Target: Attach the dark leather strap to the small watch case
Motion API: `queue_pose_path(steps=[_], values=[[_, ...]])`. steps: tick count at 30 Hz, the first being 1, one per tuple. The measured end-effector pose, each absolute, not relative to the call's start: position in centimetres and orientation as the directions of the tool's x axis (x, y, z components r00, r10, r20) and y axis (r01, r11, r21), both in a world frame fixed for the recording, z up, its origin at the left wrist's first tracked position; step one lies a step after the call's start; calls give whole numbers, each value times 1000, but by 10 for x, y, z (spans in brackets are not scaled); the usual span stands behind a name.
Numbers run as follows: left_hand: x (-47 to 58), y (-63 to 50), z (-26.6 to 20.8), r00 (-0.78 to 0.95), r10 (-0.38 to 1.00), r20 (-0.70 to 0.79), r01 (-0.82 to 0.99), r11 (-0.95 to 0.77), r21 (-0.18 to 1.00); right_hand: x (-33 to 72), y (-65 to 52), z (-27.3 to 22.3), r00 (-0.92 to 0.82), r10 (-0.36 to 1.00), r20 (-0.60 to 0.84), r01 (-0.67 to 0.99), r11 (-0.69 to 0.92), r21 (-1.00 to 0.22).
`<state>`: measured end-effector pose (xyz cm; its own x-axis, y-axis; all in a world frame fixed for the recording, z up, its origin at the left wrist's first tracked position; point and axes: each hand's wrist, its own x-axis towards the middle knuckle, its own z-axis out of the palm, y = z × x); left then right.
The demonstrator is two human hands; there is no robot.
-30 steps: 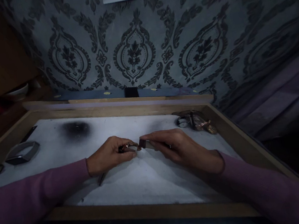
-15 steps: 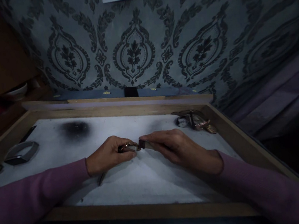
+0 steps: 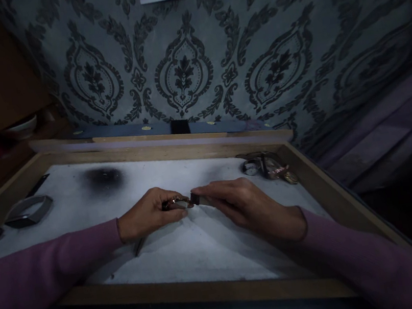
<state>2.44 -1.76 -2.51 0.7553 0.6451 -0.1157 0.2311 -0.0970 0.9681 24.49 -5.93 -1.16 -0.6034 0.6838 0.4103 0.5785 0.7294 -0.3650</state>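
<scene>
Near the middle of the white surface, my left hand (image 3: 151, 214) pinches a shiny gold-coloured bracelet (image 3: 179, 200) between thumb and fingers. The bracelet curves out towards the right; whether it carries a watch case, I cannot tell. My right hand (image 3: 242, 203) is closed on a small tool with a dark, squared end (image 3: 194, 198) and a paler part running back under the fingers. That dark end meets the bracelet's right tip. Below my left wrist, a thin dark strip (image 3: 139, 247) shows, partly hidden by the hand.
A shallow wooden-rimmed tray (image 3: 195, 286) surrounds the white surface (image 3: 163, 176). Several watches (image 3: 265, 166) lie heaped in its far right corner. On the left sits a grey angular band (image 3: 28, 211). A dark smudge (image 3: 103, 177) marks the far left. Patterned wallpaper (image 3: 183, 70) rises behind.
Both hands keep nearly the same position and grip. The bracelet and the dark-ended tool stay in contact; the view shifts very slightly.
</scene>
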Motion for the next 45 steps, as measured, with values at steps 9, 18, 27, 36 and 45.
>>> queue_pose_path(steps=[9,18,27,36,45], values=[[24,-16,-26,757,644,-113,231,-103,967,245,-60,-12,-624,656,426,560,755,-342],[24,-16,-26,754,647,-110,225,-97,969,245,-59,-11,-600,674,430,570,738,-361],[25,-16,-25,755,646,-114,243,-113,964,246,-58,-13,-606,668,432,562,744,-362],[23,-16,-27,764,634,-118,223,-88,971,244,-60,-12,-621,648,440,551,761,-343],[24,-17,-22,756,639,-143,234,-59,970,245,-61,-13,-628,647,434,567,761,-314]])
